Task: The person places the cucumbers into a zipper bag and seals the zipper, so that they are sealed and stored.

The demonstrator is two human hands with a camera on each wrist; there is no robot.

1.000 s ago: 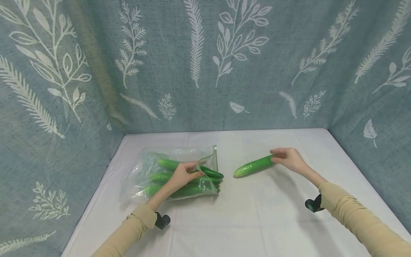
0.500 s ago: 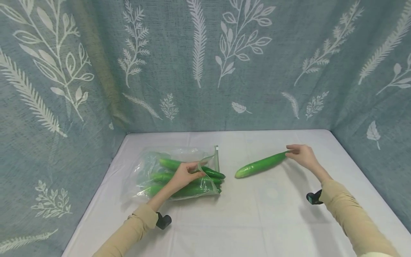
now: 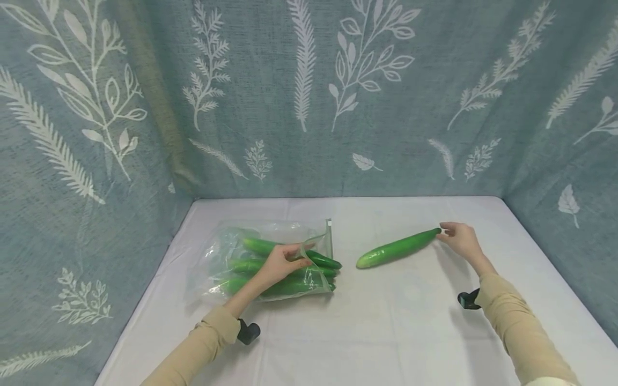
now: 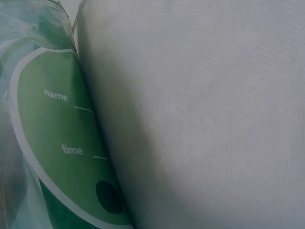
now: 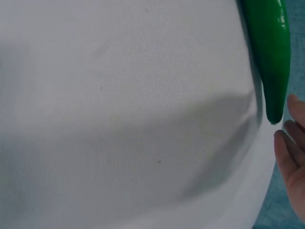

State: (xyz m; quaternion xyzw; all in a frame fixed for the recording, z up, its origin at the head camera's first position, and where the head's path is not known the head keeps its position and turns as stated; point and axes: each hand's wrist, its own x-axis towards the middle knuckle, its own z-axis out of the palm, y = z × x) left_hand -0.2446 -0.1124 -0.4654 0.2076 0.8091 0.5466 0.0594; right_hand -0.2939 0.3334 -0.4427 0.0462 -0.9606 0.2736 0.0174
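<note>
A clear zip bag lies on its side at the left of the table, its mouth facing right. Inside are three cucumbers, their dark ends showing at the opening. My left hand pinches the upper layer of the bag near the mouth. In the left wrist view, the bag's green label reads "name" and "time"; that hand is out of sight there. Right of the bag, a single cucumber lies slantwise on the table. My right hand is at its dark end, fingers parted around the narrow tip.
A white cloth covers the table. Blue-green curtains with white leaf prints hang behind it and along both sides. A dark wrist camera sits under the left cuff, another under the right.
My right hand has slid rightward along the single cucumber to its dark end, uncovering it, and the fingers have loosened. The left hand keeps its hold on the bag.
</note>
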